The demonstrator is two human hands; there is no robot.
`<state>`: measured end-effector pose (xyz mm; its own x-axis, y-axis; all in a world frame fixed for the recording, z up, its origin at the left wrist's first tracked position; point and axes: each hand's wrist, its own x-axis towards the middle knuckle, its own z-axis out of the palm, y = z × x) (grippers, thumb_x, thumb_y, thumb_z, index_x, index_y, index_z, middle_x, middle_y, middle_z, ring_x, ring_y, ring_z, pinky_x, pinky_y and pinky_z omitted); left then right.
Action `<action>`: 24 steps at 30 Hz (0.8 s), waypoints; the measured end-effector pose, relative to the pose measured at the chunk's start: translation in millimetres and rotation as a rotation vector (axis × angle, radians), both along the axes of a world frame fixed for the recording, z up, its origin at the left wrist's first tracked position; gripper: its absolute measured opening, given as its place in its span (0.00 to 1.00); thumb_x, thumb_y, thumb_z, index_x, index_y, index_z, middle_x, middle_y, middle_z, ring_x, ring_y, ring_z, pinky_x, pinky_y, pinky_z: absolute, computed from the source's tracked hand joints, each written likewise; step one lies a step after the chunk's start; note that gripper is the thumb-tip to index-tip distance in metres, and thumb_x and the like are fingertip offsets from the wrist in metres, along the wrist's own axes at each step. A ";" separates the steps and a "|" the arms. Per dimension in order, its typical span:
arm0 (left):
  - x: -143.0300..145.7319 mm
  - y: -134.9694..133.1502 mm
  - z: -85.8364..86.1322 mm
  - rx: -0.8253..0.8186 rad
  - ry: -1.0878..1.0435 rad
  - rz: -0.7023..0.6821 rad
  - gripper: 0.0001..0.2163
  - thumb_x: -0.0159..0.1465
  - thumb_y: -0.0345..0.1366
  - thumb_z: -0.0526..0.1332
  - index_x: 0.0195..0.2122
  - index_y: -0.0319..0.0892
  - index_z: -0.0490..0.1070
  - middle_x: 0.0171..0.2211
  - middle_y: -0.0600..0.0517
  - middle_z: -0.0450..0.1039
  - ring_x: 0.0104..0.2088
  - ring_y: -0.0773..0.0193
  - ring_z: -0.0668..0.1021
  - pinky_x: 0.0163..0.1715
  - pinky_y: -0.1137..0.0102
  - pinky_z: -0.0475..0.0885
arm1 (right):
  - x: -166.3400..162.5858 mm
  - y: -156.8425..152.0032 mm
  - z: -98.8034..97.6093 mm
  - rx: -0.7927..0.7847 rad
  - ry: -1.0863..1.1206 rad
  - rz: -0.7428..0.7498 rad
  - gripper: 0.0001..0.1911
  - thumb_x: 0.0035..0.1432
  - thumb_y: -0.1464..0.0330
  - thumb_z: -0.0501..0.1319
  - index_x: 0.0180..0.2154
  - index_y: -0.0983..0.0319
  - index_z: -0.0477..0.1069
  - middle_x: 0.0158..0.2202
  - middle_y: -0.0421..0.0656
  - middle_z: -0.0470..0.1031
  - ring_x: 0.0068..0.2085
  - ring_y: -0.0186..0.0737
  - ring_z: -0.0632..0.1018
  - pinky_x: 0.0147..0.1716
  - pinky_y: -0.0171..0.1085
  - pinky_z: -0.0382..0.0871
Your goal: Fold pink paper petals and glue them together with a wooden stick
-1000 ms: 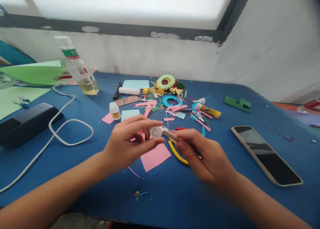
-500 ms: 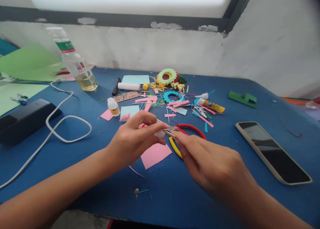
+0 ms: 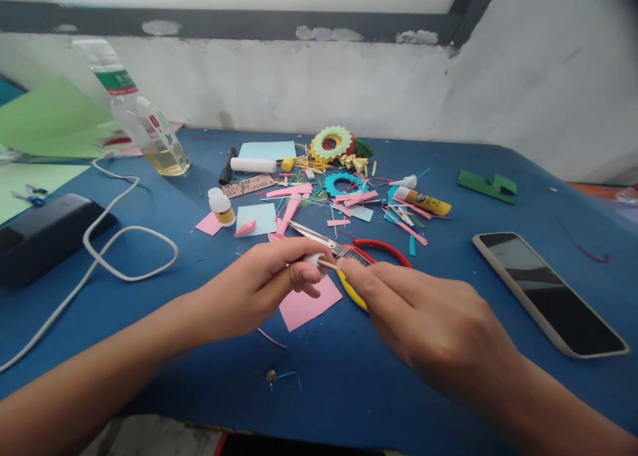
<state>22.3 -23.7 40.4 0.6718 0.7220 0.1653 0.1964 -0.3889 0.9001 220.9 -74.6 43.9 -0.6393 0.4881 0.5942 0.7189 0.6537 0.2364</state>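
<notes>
My left hand (image 3: 272,276) is closed around a small white rounded piece (image 3: 315,260), mostly hidden by the fingers. My right hand (image 3: 423,303) pinches a thin pale stick (image 3: 329,264), whose far end meets the white piece; how deep it goes in, I cannot tell. Beneath and behind the hands lie scissors (image 3: 343,248) with one red and one yellow handle, blades slightly apart. A pink paper square (image 3: 312,306) rests on the table just below my left fingers. Pink paper strips (image 3: 292,210) lie beyond the hands.
A small white bottle (image 3: 220,207) with a yellow label stands left of the paper scraps. Toothed paper rings (image 3: 331,143), a glue tube (image 3: 423,201) and scraps crowd the back. A phone (image 3: 548,296) lies right; a tilted-looking clear bottle (image 3: 149,133) and white cable (image 3: 132,228) are left.
My left fingers have curled in around the white piece, and my right hand has drawn slightly away from them, showing the stick. The scissor blades have come into view behind the hands.
</notes>
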 end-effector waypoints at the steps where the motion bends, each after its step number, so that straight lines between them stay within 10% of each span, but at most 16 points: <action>1: -0.1 0.8 1.5 -0.055 -0.010 -0.024 0.09 0.65 0.37 0.52 0.39 0.41 0.69 0.31 0.51 0.73 0.28 0.67 0.78 0.30 0.74 0.76 | 0.1 -0.3 0.2 0.005 -0.010 0.009 0.14 0.60 0.79 0.51 0.41 0.72 0.74 0.26 0.47 0.78 0.24 0.39 0.76 0.19 0.37 0.64; 12: -7.2 8.5 14.5 -0.490 -0.048 -0.219 0.18 0.59 0.52 0.58 0.36 0.42 0.74 0.23 0.53 0.70 0.19 0.69 0.74 0.21 0.73 0.76 | 3.7 0.6 1.5 0.029 0.008 0.077 0.15 0.61 0.78 0.51 0.47 0.64 0.70 0.34 0.44 0.78 0.33 0.38 0.76 0.33 0.36 0.71; 24: -10.2 11.4 15.7 -0.648 -0.118 -0.272 0.14 0.59 0.46 0.61 0.33 0.39 0.73 0.24 0.54 0.69 0.23 0.69 0.75 0.24 0.73 0.77 | 8.4 9.0 1.9 -0.352 0.290 0.168 0.14 0.60 0.77 0.50 0.42 0.61 0.71 0.30 0.41 0.77 0.29 0.32 0.76 0.26 0.29 0.67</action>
